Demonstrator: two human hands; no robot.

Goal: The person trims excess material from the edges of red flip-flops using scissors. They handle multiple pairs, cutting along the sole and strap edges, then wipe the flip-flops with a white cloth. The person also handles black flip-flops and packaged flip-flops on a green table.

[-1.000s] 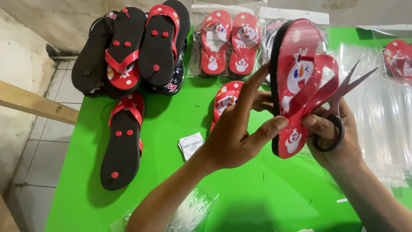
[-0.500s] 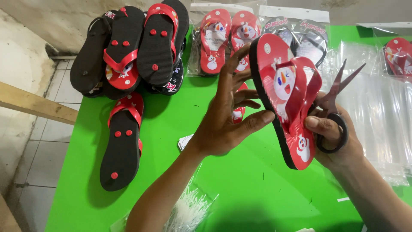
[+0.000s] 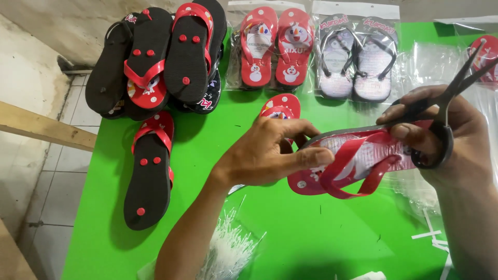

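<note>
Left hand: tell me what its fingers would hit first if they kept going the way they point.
The left hand points right, its fingers already on the red flip-flop. Beyond that lies the right hand holding the scissors, though depth is unclear.

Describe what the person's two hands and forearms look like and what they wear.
Both are bare: no gloves, no sleeves, no watch or rings showing. The left hand leads to a slim bare forearm running to the bottom edge. The right hand leads to a bare forearm at the right edge. Nails are short.
</note>
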